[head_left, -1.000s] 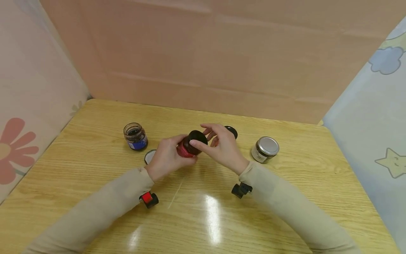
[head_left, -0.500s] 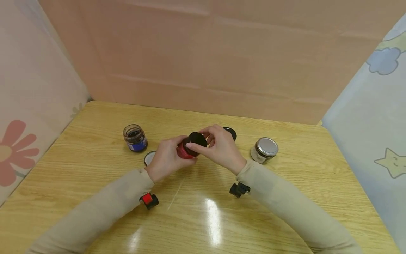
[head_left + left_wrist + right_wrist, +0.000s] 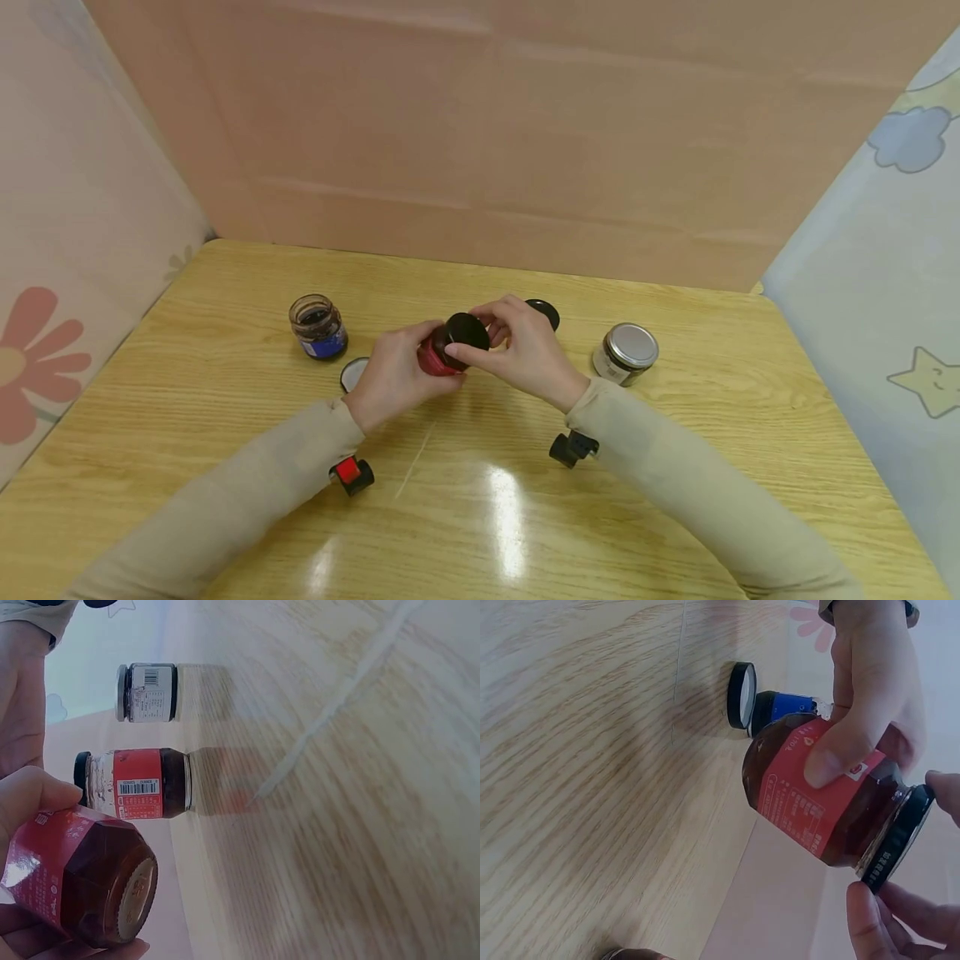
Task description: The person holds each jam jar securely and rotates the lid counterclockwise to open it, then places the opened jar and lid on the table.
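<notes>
My left hand [image 3: 396, 371] grips a faceted glass jar [image 3: 799, 806] with a red label and dark contents. It holds the jar tilted above the table, mouth end toward my right hand. A black lid [image 3: 468, 332] sits on the jar's mouth. My right hand [image 3: 528, 354] pinches that lid at its rim, thumb on the near side and fingers on the far side. The jar's base [image 3: 136, 900] faces the left wrist camera. Behind my right hand stands another red-labelled jar [image 3: 139, 786] with a black lid, mostly hidden in the head view.
Left of my hands stands an uncovered jar [image 3: 319, 329] with a blue label and dark contents. A loose lid [image 3: 352, 375] lies beside my left hand, partly covered by it. To the right is a silver-lidded jar [image 3: 628, 352]. The wooden table [image 3: 450, 517] meets walls on three sides.
My right fingers have drawn in against the lid's far edge, and the thumb has shifted slightly along its near side. My left hand and the jar have stayed nearly in place.
</notes>
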A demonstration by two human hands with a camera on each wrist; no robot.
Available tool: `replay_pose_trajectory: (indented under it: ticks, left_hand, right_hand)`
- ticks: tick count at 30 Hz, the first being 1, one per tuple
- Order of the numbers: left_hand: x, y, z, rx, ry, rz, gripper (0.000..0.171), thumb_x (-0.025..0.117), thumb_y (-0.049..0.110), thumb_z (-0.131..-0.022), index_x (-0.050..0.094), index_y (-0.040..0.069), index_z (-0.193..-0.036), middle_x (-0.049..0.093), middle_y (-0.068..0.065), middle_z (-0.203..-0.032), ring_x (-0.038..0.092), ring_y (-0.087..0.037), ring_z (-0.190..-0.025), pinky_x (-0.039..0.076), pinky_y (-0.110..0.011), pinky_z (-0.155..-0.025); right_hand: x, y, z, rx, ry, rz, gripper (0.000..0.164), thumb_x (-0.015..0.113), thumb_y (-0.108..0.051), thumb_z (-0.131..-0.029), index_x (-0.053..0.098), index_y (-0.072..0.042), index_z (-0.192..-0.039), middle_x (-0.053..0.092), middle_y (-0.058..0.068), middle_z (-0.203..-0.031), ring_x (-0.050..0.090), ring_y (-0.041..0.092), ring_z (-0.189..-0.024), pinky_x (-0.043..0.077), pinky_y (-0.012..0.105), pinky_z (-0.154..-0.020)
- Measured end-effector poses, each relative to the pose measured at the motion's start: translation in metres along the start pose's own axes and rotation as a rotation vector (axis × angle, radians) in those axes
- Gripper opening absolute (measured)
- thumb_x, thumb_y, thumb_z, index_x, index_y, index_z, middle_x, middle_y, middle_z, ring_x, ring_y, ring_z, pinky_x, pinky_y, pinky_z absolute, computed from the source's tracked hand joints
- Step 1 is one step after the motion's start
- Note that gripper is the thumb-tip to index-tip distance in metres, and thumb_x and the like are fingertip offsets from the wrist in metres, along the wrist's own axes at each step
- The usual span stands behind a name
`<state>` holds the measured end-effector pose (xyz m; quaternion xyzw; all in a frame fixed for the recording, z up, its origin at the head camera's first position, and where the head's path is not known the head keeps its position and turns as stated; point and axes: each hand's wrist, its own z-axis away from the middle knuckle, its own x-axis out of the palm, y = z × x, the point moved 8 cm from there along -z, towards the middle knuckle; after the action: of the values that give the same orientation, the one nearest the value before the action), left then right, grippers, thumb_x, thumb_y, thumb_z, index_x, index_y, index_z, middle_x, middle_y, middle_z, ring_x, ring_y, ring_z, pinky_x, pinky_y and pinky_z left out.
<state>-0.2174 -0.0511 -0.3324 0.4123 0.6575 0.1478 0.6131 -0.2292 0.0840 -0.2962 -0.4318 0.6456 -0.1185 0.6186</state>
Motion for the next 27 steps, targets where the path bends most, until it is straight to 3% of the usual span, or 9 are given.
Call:
replay_pose_trajectory:
  ticks: [16, 27]
  left_hand:
    - [0.0047, -0.0035, -0.0003, 0.014, -0.013, 0.018, 0.059, 0.084, 0.021, -0.071, 0.061, 0.004, -0.122, 0.068, -0.012, -0.11, 0.066, -0.025, -0.097, 0.056, -0.039, -0.081]
    - [0.0046, -0.0043, 0.0006, 0.024, -0.014, 0.022, 0.061, 0.083, 0.021, -0.072, 0.06, 0.003, -0.125, 0.068, -0.013, -0.112, 0.066, -0.026, -0.098, 0.056, -0.04, -0.082]
  right_hand:
    - [0.0025, -0.0019, -0.0009, -0.15, -0.147, 0.043, 0.051, 0.079, -0.028, -0.079, 0.063, -0.009, -0.123, 0.059, 0.004, -0.111, 0.06, 0.016, -0.092, 0.05, 0.028, -0.07]
    - [0.0032, -0.0068, 0.0, -0.257, -0.23, 0.019, 0.055, 0.076, -0.024, -0.082, 0.057, -0.008, -0.131, 0.057, 0.007, -0.125, 0.058, 0.02, -0.106, 0.053, 0.038, -0.08]
